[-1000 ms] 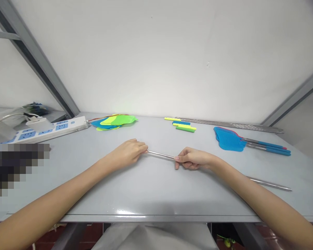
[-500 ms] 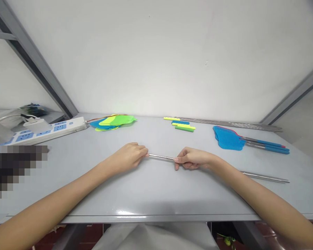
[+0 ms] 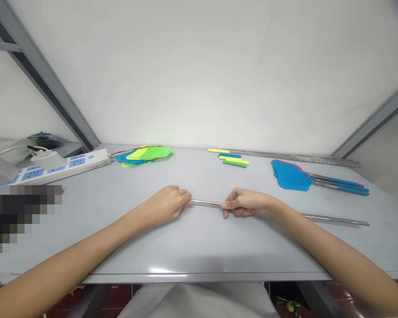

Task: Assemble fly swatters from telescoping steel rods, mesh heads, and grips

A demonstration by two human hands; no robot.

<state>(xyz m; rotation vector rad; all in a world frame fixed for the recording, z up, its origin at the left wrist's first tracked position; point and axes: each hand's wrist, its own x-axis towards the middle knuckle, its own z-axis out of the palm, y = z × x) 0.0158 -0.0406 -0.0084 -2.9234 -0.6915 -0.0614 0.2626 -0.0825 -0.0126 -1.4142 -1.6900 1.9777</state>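
A thin metal rod (image 3: 206, 202) lies crosswise over the middle of the grey table. My left hand (image 3: 172, 204) is closed on its left end, fingertips pinched together. My right hand (image 3: 240, 203) pinches the rod a little farther right, thumb against forefinger, leaving a short bare stretch between the hands. To the right, the rod passes behind my right forearm and comes out thicker, ending near the table's right side. What sits inside my left fingers is hidden.
Flyswatter heads (image 3: 149, 154) in green, yellow and blue are piled at back left beside a power strip (image 3: 63, 168). Coloured sleeves (image 3: 234, 163) and long metal rods (image 3: 285, 156) lie along the wall. Blue flyswatters (image 3: 291, 176) with blue handles rest at right.
My left hand has shifted slightly right and toward me, shortening the visible rod between the hands. The rod's right end has swung a little toward the wall. My right hand stays nearly still.
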